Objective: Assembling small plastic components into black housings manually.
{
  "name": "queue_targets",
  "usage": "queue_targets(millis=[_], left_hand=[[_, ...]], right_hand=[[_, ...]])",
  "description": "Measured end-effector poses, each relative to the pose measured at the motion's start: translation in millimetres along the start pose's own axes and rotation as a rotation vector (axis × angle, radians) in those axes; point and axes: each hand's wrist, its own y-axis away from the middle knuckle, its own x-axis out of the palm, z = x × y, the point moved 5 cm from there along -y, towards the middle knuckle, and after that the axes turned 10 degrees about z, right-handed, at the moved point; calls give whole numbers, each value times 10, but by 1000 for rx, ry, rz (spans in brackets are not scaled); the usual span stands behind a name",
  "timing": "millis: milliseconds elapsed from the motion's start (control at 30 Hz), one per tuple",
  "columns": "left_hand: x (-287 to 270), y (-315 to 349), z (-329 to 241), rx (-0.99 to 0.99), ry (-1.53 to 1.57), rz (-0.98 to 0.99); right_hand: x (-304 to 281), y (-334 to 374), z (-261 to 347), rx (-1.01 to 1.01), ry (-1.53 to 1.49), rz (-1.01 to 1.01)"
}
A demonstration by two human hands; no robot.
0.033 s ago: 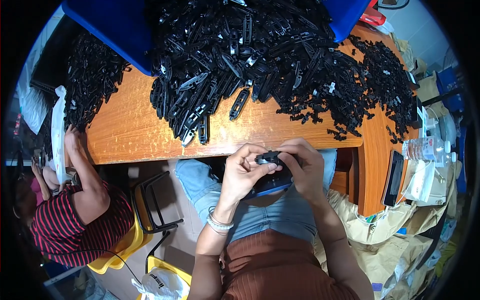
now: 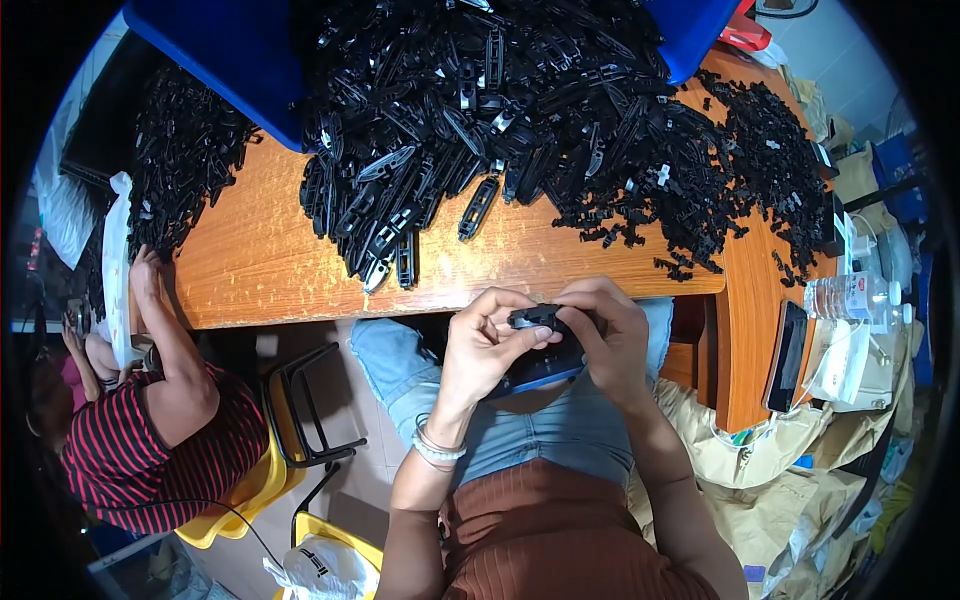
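Observation:
Just past the table's near edge, above my lap, both hands hold one small black plastic part (image 2: 531, 317). My left hand (image 2: 480, 348) pinches its left end between thumb and fingers. My right hand (image 2: 612, 338) closes on the other end, and its fingers cover much of that side. On my lap below lies a dark blue container (image 2: 545, 378), partly hidden by the hands. Across the table is a heap of long black plastic pieces (image 2: 440, 150). Smaller black clips (image 2: 690, 215) are spread to its right.
Blue bins (image 2: 235, 60) rest at the back of the wooden table (image 2: 270, 240). A phone (image 2: 787, 355) and a plastic bottle (image 2: 850, 300) lie at the right. On the left, a person in a striped shirt (image 2: 165, 450) reaches to another black heap (image 2: 185, 150). Brown paper (image 2: 760, 520) covers the lower right.

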Motion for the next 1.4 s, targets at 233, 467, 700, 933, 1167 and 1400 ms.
queue_targets(millis=[233, 467, 700, 933, 1167, 1400], left_hand=[[-14, 30, -14, -29, -50, -55], [-45, -16, -43, 50, -133, -92], [-179, -27, -79, -51, -306, 29], [-203, -465, -550, 444, -1532, -387], [-460, -531, -309, 352, -972, -399], [-357, -343, -38, 48, 90, 9]], right_hand=[[-43, 46, 220, -229, 611, -6], [0, 94, -223, 347, -91, 110], [-62, 99, -287, 320, -208, 237], [-316, -238, -114, -201, 786, -118], [-347, -481, -313, -155, 896, -85], [-302, -367, -275, -101, 372, -312]])
